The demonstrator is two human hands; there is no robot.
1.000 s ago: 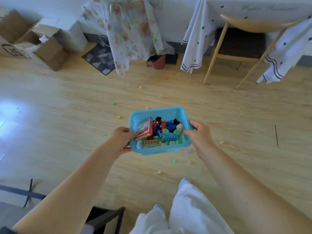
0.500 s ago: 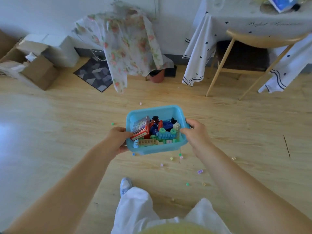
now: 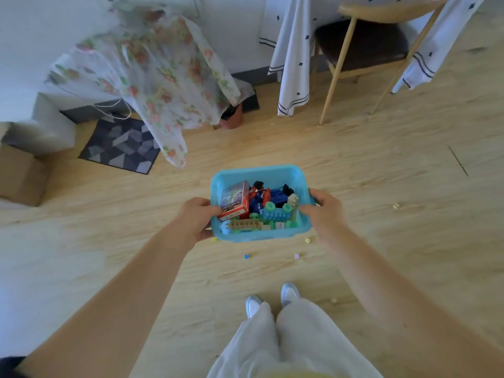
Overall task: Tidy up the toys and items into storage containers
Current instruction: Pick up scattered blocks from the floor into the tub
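Note:
A light blue plastic bin (image 3: 256,173) is held in the air in front of me, above the wooden floor. My left hand (image 3: 197,218) grips its left rim and my right hand (image 3: 326,211) grips its right rim. Inside lie a red card box (image 3: 234,200), blue and red toy parts (image 3: 268,199) and pastel building blocks (image 3: 275,215). Tiny loose blocks dot the floor under and around the bin: a blue one (image 3: 246,257), a pink one (image 3: 297,256) and a yellow one (image 3: 307,240).
A floral cloth (image 3: 163,75) hangs over furniture at the back left, beside a grey patterned mat (image 3: 120,144) and a cardboard box (image 3: 19,175). A wooden chair (image 3: 362,42) stands under a white tablecloth (image 3: 291,50) at the back right. My feet (image 3: 272,298) stand below.
I have walked forward with the bin in both hands. The floral cloth, mat and chair are now closer, and the loose blocks on the floor have slid nearer to my feet.

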